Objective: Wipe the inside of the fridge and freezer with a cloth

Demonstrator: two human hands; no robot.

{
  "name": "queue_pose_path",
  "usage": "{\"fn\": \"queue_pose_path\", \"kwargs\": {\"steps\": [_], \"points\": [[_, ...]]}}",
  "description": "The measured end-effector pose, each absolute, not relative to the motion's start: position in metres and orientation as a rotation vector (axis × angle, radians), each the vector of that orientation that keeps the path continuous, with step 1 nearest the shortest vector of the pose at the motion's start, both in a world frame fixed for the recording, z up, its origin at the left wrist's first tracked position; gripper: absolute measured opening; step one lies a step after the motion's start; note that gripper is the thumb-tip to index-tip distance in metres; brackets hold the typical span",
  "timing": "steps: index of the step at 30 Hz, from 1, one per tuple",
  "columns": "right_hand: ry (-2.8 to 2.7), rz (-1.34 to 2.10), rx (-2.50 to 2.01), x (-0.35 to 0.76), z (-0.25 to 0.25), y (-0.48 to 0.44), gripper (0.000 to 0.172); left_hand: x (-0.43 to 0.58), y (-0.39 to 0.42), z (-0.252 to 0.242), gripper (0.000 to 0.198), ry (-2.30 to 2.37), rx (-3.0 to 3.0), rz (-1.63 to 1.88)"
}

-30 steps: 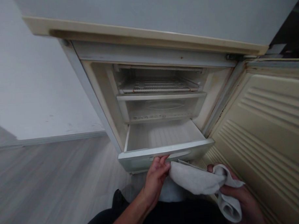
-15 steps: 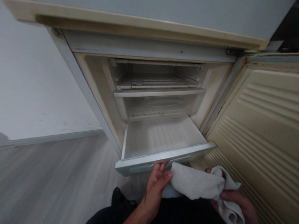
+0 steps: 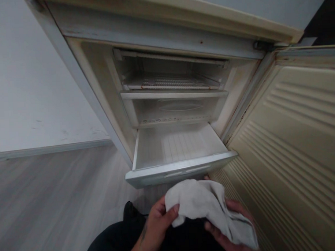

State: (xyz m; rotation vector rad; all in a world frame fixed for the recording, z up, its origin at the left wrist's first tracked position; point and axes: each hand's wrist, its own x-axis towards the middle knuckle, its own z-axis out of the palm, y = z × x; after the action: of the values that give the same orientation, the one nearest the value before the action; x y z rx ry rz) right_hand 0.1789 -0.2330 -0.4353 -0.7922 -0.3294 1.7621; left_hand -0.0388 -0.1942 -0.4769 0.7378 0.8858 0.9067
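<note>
A pale grey cloth (image 3: 196, 199) is stretched between my two hands, above my lap. My left hand (image 3: 159, 217) pinches its left edge, thumb on top. On the other side my right hand (image 3: 234, 225) grips the cloth's bunched right part, with some fingers hidden by the fabric. Just beyond the cloth is the bottom freezer drawer (image 3: 182, 167), pulled out, with a ribbed floor and nothing seen lying in it. Neither hand touches the drawer.
Above sits a closed clear-fronted drawer (image 3: 180, 107), with a wire shelf (image 3: 174, 80) over it. The ribbed freezer door (image 3: 299, 128) stands swung out on the right. A grey wood-look floor (image 3: 63, 202) and white wall (image 3: 40, 89) lie to the left.
My left hand has left the drawer's front and moved down to the cloth's left edge. The cloth has been spread and shifted left between both hands. The view has tilted slightly down.
</note>
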Motion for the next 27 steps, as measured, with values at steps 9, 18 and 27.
{"fn": "queue_pose_path", "kwargs": {"steps": [9,18,27], "points": [[-0.38,1.655,-0.838,0.17,-0.472,-0.234,0.081,-0.102,-0.213,-0.504,0.059,1.143,1.158,0.887],[-0.871,1.831,-1.142,0.166,-0.479,-0.222,0.063,-0.081,-0.192,-0.507,0.052,0.971,1.278,0.612],[-1.073,1.268,-1.685,0.209,-0.525,-0.199,0.071,-0.089,-0.184,-0.471,0.039,1.09,1.349,0.624]]}}
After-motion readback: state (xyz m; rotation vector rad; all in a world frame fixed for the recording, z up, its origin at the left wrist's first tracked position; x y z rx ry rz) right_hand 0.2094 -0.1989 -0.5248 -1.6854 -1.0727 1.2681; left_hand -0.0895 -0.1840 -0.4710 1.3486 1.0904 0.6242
